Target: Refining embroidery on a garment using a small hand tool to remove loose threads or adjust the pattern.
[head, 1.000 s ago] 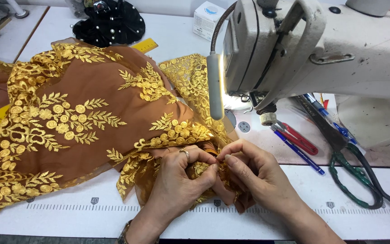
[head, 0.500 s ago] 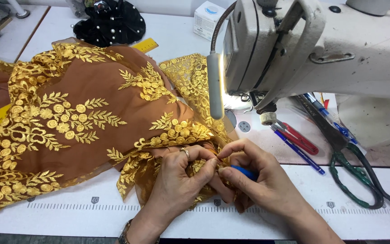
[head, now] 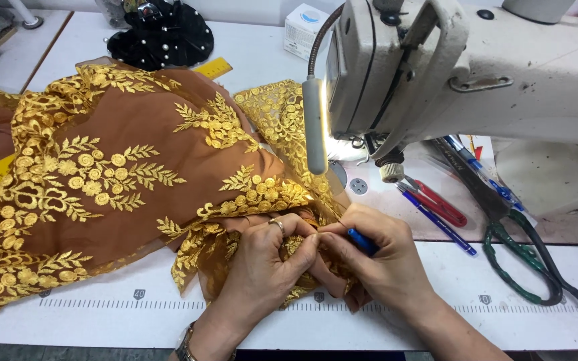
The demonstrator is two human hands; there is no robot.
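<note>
White sewing table [head: 102, 314] beneath, we pinch the brown gold-embroidered fabric [head: 122, 180] at its front edge — left hand [head: 262, 267] closed on a fold, right hand [head: 376, 261] gripping a small blue tool [head: 362, 241] — judging it light, soft, snag-prone.

Bare table [head: 102, 314] along the front edge left of the hands; sewing machine [head: 449, 73] and scissors [head: 523, 247] block the right.

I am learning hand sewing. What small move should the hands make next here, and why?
Probably work the small blue-handled tool in the right hand a little further along the gold-embroidered brown fabric, because the left hand pinches that edge right against the tip.
</note>
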